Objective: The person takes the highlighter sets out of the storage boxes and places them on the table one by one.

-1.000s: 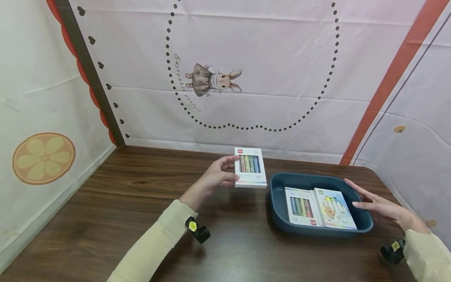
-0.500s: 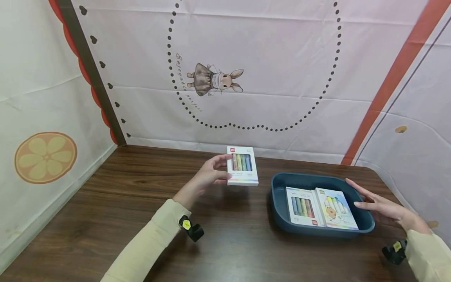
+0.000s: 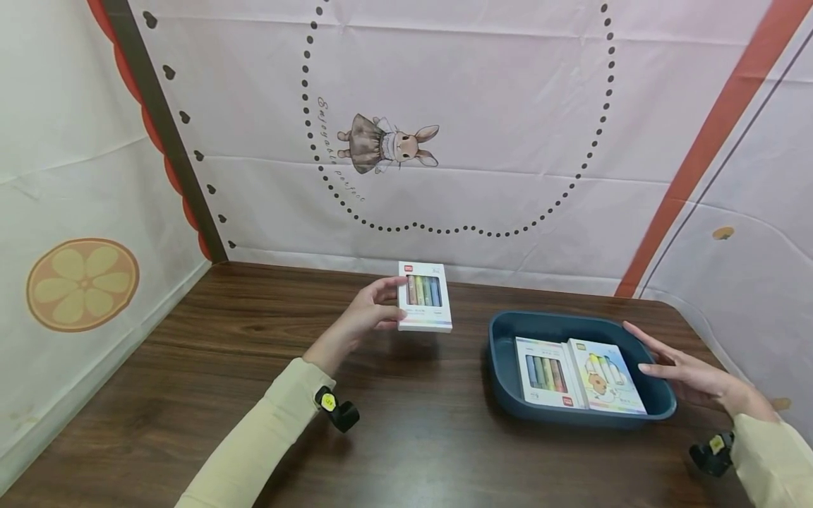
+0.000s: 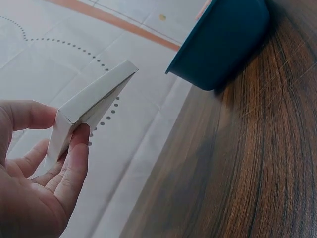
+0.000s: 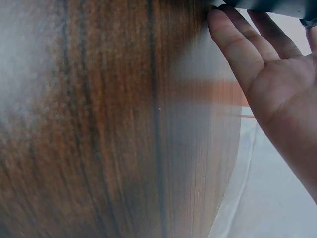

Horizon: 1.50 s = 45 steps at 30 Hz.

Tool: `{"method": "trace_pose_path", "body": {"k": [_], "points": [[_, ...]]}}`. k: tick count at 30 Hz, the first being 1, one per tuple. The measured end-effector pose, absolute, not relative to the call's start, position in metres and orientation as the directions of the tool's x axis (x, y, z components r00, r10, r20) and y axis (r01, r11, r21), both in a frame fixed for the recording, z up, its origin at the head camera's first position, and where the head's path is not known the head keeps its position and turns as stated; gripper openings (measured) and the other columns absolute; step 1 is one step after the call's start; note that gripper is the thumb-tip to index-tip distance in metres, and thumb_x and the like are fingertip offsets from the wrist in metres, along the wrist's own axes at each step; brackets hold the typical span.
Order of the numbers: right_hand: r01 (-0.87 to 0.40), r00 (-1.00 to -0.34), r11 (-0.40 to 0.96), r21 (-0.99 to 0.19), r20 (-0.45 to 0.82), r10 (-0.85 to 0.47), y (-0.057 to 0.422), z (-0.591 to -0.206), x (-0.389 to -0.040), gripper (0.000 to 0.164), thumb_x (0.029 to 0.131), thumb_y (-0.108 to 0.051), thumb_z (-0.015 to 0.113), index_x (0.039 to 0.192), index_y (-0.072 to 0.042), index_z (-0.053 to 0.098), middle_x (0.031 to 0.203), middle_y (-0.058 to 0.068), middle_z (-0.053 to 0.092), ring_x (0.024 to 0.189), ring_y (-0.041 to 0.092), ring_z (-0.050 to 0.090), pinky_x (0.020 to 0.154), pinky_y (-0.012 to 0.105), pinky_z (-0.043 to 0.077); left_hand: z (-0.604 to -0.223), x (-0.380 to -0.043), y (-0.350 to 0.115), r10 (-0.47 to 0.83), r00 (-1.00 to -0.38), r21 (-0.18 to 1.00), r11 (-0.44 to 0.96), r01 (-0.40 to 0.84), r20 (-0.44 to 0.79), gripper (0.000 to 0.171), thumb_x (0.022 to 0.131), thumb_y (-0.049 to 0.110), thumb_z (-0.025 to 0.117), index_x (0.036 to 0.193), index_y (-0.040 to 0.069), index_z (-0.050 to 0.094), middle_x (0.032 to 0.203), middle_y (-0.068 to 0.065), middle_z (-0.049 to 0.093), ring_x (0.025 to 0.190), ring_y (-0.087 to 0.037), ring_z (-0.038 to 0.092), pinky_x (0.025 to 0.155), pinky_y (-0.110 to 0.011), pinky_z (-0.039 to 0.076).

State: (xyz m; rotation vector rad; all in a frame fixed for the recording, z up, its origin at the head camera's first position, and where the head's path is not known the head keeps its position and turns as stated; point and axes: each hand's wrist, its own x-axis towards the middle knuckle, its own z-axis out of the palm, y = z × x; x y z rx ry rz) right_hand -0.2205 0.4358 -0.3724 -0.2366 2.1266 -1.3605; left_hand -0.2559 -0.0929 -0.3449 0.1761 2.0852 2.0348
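My left hand pinches a white box of crayons by its left edge, with the thumb and fingers on opposite faces. The box is tilted and held above the table, a shadow beneath it. Coloured sticks show through its front window. In the left wrist view the box appears edge-on. To the right stands a dark blue plastic bin, holding one windowed crayon box and one box with a bear picture. My right hand grips the bin's right rim, thumb inside and other fingers outside.
The brown wood-grain table backs onto a white printed cloth with a rabbit on it. Similar cloth hangs at both sides. Each wrist wears a small black camera, such as the left wrist camera.
My left hand has carried the crayon box leftward, away from the bin. My right hand and the bin stay in place.
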Motion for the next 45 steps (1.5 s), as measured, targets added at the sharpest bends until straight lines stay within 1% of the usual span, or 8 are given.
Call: {"method": "trace_pose_path", "body": {"k": [5,13,18,26,30,33,40,45], "points": [[0.169,-0.794,0.435,-0.884,-0.383,-0.472,0.436,-0.372,-0.221,0.068,0.099,-0.018,0.034,0.142,-0.042,-0.012,0.143,0.023,-0.03,0.097,-0.017,0.037,0.099,0.055,0.036,-0.345,-0.257,-0.096,0.229,-0.971,0.997,0.038,-0.059,-0.067,0.061,0.077,-0.005,0.062,0.133,0.009,0.045,0.131,-0.018,0.048,0.1,-0.021,0.055,0.075,-0.03,0.053],[0.2,-0.785,0.449,-0.871,-0.417,-0.458,0.434,-0.372,-0.22,0.069,0.099,-0.019,0.034,0.141,-0.044,-0.014,0.144,0.02,-0.029,0.107,-0.007,0.034,0.101,0.063,0.026,-0.35,-0.263,-0.099,0.196,-0.976,0.994,0.066,-0.082,-0.093,0.056,0.078,-0.004,0.062,0.131,0.008,0.047,0.133,-0.018,0.049,0.102,-0.022,0.056,0.074,-0.028,0.053],[0.166,-0.801,0.462,-0.871,-0.392,-0.452,0.436,-0.373,-0.22,0.07,0.099,-0.018,0.035,0.142,-0.042,-0.014,0.144,0.023,-0.03,0.122,0.01,0.027,0.1,0.065,0.024,-0.356,-0.269,-0.098,0.171,-0.98,0.994,0.064,-0.092,-0.101,0.055,0.077,-0.005,0.063,0.129,0.007,0.05,0.132,-0.018,0.05,0.101,-0.022,0.057,0.072,-0.027,0.053],[0.159,-0.812,0.44,-0.884,-0.37,-0.451,0.436,-0.376,-0.219,0.074,0.097,-0.016,0.038,0.141,-0.043,-0.015,0.143,0.017,-0.037,0.125,0.051,-0.015,0.097,0.073,0.011,-0.361,-0.277,-0.096,0.162,-0.981,0.994,0.053,-0.1,-0.108,0.055,0.077,-0.005,0.063,0.129,0.004,0.049,0.13,-0.021,0.05,0.081,-0.012,0.059,0.066,-0.022,0.05],[0.19,-0.796,0.442,-0.876,-0.402,-0.453,0.437,-0.374,-0.219,0.07,0.099,-0.019,0.035,0.14,-0.045,-0.014,0.143,0.021,-0.033,0.125,0.014,0.03,0.1,0.063,0.027,-0.363,-0.282,-0.095,0.148,-0.98,0.991,0.056,-0.124,-0.131,0.054,0.077,-0.005,0.063,0.129,0.005,0.05,0.13,-0.019,0.05,0.079,-0.012,0.059,0.065,-0.022,0.05],[0.203,-0.787,0.452,-0.868,-0.42,-0.453,0.437,-0.374,-0.219,0.068,0.099,-0.02,0.034,0.14,-0.047,-0.013,0.144,0.023,-0.03,0.104,-0.009,0.037,0.099,0.057,0.035,-0.369,-0.286,-0.094,0.136,-0.981,0.99,0.058,-0.132,-0.139,0.054,0.077,-0.005,0.063,0.128,0.007,0.05,0.131,-0.018,0.05,0.081,-0.013,0.059,0.065,-0.022,0.05],[0.17,-0.809,0.445,-0.88,-0.382,-0.447,0.435,-0.375,-0.22,0.071,0.098,-0.017,0.036,0.142,-0.041,-0.014,0.143,0.02,-0.034,0.125,0.049,-0.01,0.097,0.071,0.017,-0.373,-0.293,-0.091,0.127,-0.981,0.988,0.068,-0.137,-0.145,0.052,0.077,-0.005,0.062,0.127,0.006,0.05,0.13,-0.017,0.05,0.075,-0.012,0.059,0.063,-0.022,0.05],[0.177,-0.8,0.466,-0.867,-0.402,-0.445,0.435,-0.374,-0.222,0.069,0.098,-0.019,0.035,0.141,-0.043,-0.014,0.145,0.021,-0.03,0.125,0.016,0.024,0.1,0.066,0.024,-0.376,-0.298,-0.09,0.114,-0.983,0.987,0.087,-0.136,-0.146,0.05,0.078,-0.004,0.062,0.125,0.006,0.051,0.13,-0.017,0.051,0.071,-0.01,0.057,0.06,-0.02,0.049]]}}
